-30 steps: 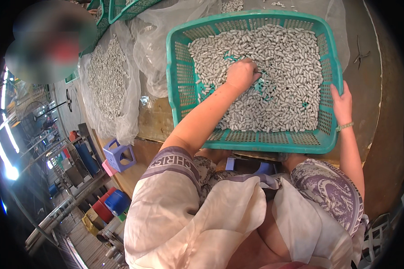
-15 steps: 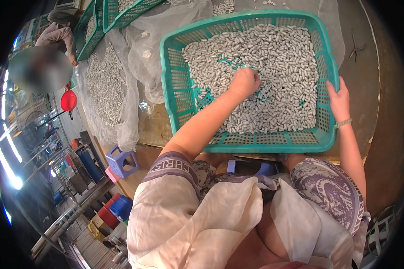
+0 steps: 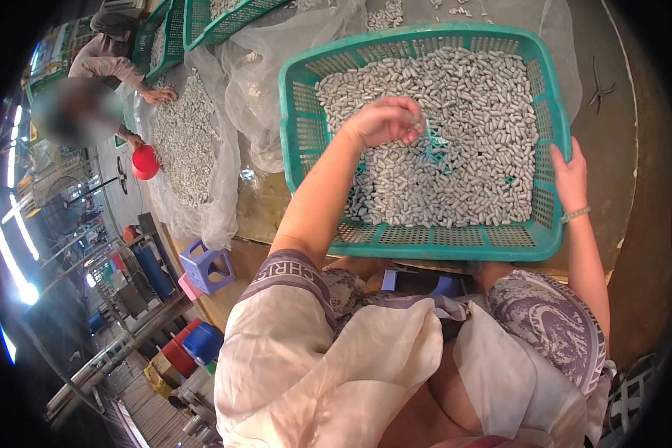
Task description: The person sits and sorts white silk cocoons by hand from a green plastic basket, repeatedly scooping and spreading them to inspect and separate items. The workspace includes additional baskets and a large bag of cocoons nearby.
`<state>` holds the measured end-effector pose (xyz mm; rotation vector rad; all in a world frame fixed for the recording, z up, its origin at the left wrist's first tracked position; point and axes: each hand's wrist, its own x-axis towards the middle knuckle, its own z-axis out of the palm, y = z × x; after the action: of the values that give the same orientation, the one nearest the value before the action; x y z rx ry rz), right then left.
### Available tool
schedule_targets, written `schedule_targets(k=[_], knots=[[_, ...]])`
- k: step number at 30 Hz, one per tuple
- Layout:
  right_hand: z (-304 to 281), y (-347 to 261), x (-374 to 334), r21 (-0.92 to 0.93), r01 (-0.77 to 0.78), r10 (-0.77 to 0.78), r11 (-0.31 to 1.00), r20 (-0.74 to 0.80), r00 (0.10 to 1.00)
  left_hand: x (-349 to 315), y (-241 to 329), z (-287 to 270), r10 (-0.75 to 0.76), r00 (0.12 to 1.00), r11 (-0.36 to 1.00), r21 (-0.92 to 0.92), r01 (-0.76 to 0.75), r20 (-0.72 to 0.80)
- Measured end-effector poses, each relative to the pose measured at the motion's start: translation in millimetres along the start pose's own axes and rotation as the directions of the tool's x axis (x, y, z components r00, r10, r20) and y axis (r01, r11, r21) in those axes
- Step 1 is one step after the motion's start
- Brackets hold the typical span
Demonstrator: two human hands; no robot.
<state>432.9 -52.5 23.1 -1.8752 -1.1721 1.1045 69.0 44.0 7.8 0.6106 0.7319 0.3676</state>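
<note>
A large green plastic basket (image 3: 440, 252) holds a thick layer of small silver-grey cylindrical pieces (image 3: 470, 149). My left hand (image 3: 387, 122) hovers over the layer's left-middle part, its fingers curled inward; whatever lies at the fingertips is too small and blurred to name. Just right of those fingers, the green lattice bottom shows through a gap among the pieces. On the basket's right rim, my right hand (image 3: 570, 175) keeps its grip, thumb on top and the other fingers mostly hidden.
Left of the basket, another person's hand (image 3: 159, 95) reaches over a heap of similar pieces (image 3: 183, 149) on translucent sheeting (image 3: 257, 89); their other hand is by a red bowl (image 3: 145, 162). More green baskets (image 3: 201, 33) stand far left. A purple stool (image 3: 206, 265) and a twig-like object (image 3: 599, 88) flank the basket.
My left hand has risen out of the pieces and moved slightly left. The basket appears a little farther right in view. The other person's hand has reached onto the heap, and the red bowl has shifted.
</note>
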Motion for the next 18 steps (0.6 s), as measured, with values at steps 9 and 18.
schedule_targets(k=[9,18], knots=[[-1,0,1,-0.064,0.007,-0.008,0.998,-0.002,1.000,0,-12,-42,0.524,0.728,0.353,0.890,0.288,-0.443],[0,-3,0,-0.059,0.033,-0.034,0.998,-0.029,0.999,19,-33,-18,0.651,0.668,0.117,0.918,0.380,-0.359]])
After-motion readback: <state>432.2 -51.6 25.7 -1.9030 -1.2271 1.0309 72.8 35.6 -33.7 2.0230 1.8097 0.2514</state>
